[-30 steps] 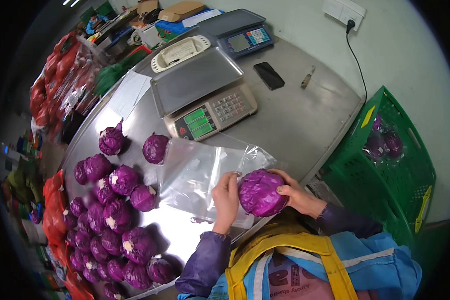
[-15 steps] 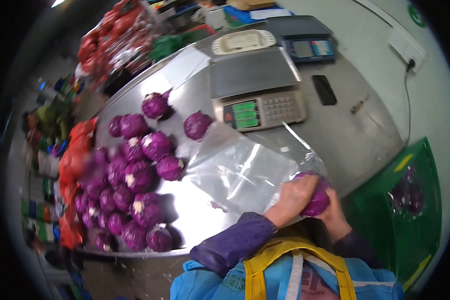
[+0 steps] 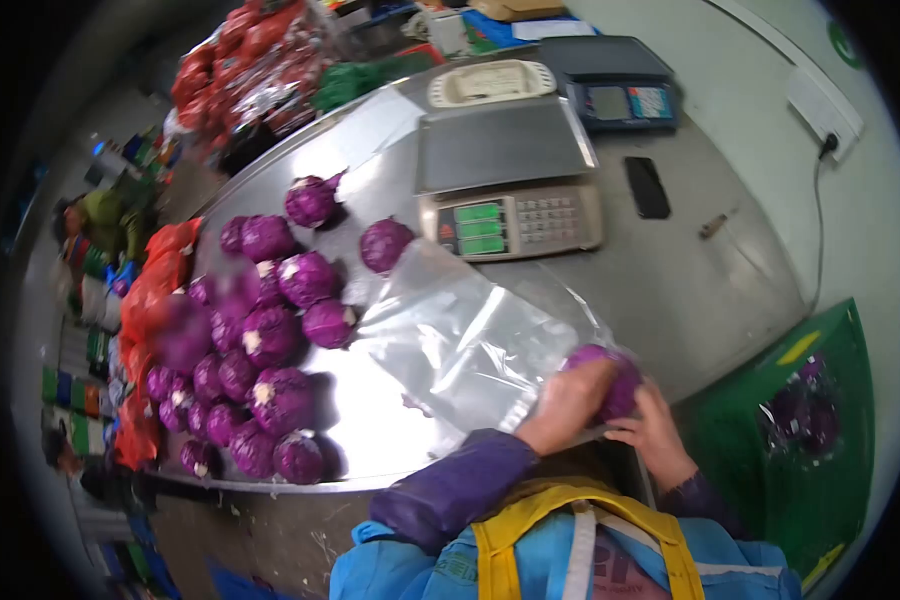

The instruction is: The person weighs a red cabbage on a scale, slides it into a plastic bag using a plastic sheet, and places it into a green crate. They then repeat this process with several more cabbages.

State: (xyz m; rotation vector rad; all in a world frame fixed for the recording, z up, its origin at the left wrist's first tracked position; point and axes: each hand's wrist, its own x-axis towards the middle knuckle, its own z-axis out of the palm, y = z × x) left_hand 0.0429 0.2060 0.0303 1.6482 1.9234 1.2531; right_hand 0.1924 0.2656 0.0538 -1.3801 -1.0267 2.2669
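Note:
A red cabbage (image 3: 622, 388) is at the near edge of the metal table, in the lower right. My left hand (image 3: 570, 402) is closed on its left side, fingers curled over the top. Just right of the cabbage, my right hand (image 3: 657, 430) has its fingers and thumb apart, fingertips close to the cabbage's side. A clear plastic bag (image 3: 460, 335) lies on the table left of the cabbage, its near end reaching to my left hand.
Several red cabbages (image 3: 275, 335) are heaped on the left of the metal table (image 3: 370, 420) beside an orange net bag (image 3: 160, 290). A scale (image 3: 510, 160), a second scale (image 3: 610, 85) and a phone (image 3: 647, 187) stand farther back. At right, a green crate (image 3: 750, 470) holds bagged cabbage (image 3: 805, 415).
My right hand has loosened from the cabbage, its thumb now apart. The cabbage and my left hand have shifted slightly left in view, and the whole view has shifted slightly.

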